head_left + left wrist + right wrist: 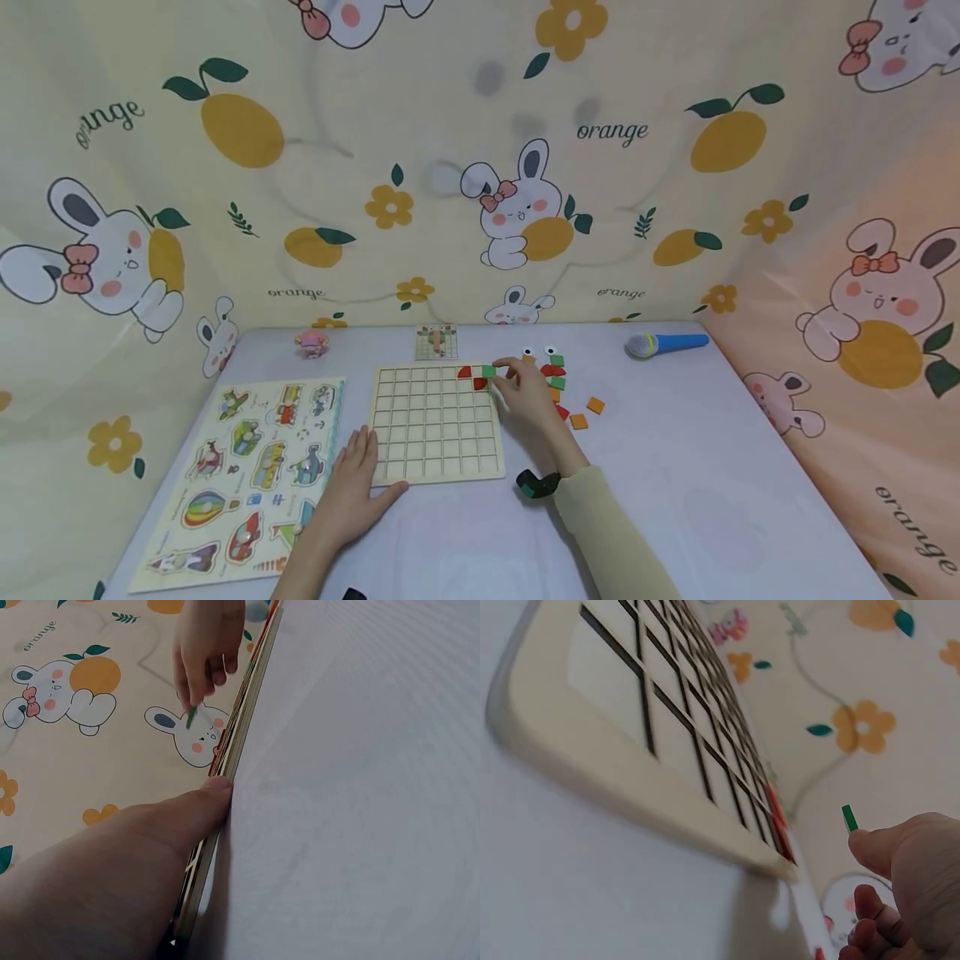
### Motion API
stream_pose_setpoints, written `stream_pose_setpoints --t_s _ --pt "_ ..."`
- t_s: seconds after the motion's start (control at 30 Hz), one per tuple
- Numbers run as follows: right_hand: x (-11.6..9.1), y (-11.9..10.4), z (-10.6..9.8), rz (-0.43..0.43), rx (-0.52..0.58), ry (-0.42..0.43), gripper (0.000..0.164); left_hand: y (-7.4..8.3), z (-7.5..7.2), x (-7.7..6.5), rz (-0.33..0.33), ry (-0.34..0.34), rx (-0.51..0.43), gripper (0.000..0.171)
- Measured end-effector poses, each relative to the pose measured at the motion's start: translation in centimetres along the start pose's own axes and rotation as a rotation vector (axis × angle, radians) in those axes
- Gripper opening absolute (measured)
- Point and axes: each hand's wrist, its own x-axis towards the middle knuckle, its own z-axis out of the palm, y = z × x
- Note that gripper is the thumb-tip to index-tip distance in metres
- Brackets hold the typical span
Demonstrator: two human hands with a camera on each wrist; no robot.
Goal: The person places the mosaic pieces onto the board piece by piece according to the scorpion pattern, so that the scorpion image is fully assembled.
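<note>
A pale wooden grid board (pixel 438 481) lies on the table, with red pieces (pixel 464 372) in cells near its top right corner. My right hand (pixel 525 396) is above that corner and pinches a green tile (pixel 489 372) between thumb and fingertips. Seen from the right wrist, the green tile (pixel 849 817) is held up off the board, edge-on. With fingers spread, my left hand (pixel 348 492) rests at the board's lower left corner. Its thumb (pixel 214 791) touches the board's near edge in the left wrist view.
Loose orange tiles (pixel 595 405), along with red and green ones, lie right of the board. Behind it is a small picture card (pixel 437 342). A vehicle puzzle (pixel 168 517) lies left, a pink toy (pixel 311 343) back left, a blue toy microphone (pixel 675 343) back right.
</note>
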Motion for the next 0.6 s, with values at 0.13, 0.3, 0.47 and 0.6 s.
stream_pose_setpoints --t_s 0.13,0.3,0.47,0.6 --pt "-0.1 -0.5 1.7 0.056 0.018 -0.051 0.027 -0.1 0.1 -0.1 -0.001 -0.008 -0.007 0.107" --pt "-0.3 -0.7 3.2 0.017 -0.026 -0.07 0.027 -0.1 0.2 -0.2 -0.006 -0.013 -0.001 0.107" --pt "-0.1 -0.8 3.8 -0.018 -0.066 -0.027 0.027 0.0 0.3 0.0 -0.005 -0.015 -0.006 0.107" --pt "0.1 -0.9 4.2 -0.014 -0.068 -0.028 0.028 0.0 0.2 0.0 -0.016 -0.007 0.008 0.107"
